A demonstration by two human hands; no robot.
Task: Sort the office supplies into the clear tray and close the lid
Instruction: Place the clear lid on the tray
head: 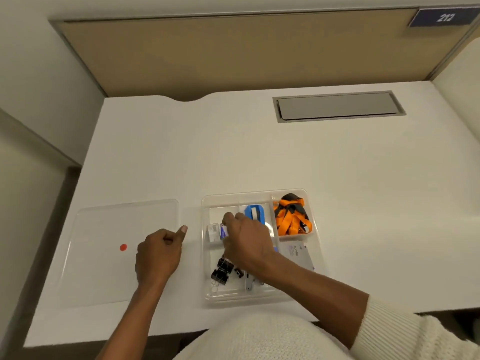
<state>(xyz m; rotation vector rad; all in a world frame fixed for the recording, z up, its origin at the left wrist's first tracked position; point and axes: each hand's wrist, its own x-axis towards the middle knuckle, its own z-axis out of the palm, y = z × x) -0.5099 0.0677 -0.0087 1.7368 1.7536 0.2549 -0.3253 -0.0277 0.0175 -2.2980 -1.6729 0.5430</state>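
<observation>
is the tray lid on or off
Off. The clear lid lies flat on the desk left of the tray, under the left hand.

You can read two pieces of text. At the top right, a dark blue sign [444,17] fixed to the corner of the partition behind the bench carries white slanted digits, "212"; the blur leaves the last digit a little unsure. In the clear tray [262,194], in the near right compartment, a pale grey card [298,254] bears a word printed along its length that looks like "comfin"; the smaller print under it is too fine to make out.
</observation>
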